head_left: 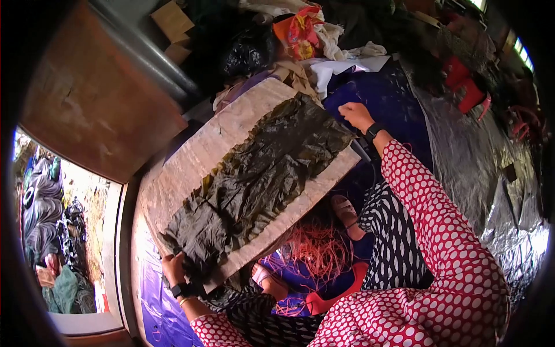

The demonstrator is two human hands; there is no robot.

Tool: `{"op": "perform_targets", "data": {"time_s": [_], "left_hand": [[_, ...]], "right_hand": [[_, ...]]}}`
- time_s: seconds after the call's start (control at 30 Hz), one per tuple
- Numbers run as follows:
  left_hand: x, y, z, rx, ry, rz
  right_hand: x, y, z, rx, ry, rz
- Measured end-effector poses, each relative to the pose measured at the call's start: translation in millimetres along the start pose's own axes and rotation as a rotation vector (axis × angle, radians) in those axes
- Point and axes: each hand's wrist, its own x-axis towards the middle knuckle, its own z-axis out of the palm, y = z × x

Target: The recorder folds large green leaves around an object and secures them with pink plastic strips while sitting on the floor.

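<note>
A long, dark green-brown wrinkled sheet (pixel 254 173), like layered dried leaves with yellowish ragged edges, lies across a pale wooden board (pixel 191 165). The board slants from near left to far right above my lap. At the sheet's near left end, my left hand (pixel 173 269) is closed on its edge, close to the board's corner. My right hand (pixel 356 115) is held as a fist just beyond the sheet's far right end, over dark blue sheeting (pixel 381 95). Whatever it may hold is hidden.
Tangled reddish string (pixel 318 248) lies below the board, beside my sandalled feet and a red plastic piece (pixel 338 295). A brown panel (pixel 98 104) stands left, above a doorway. Bags and cloths (pixel 300 34) are heaped at the back. Silvery sheeting (pixel 468 156) covers the right side.
</note>
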Motion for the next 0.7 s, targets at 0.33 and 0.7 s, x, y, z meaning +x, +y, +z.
{"op": "perform_targets", "data": {"time_s": [0.33,0.7], "left_hand": [[-30,22,-19,-0.035,-0.016,-0.11],[-30,21,-16,-0.096,-0.014,-0.041]], "right_hand": [[15,-30,30,-0.196,-0.125,-0.067],[-5,-75,37,-0.593,-0.033,-0.182]]}}
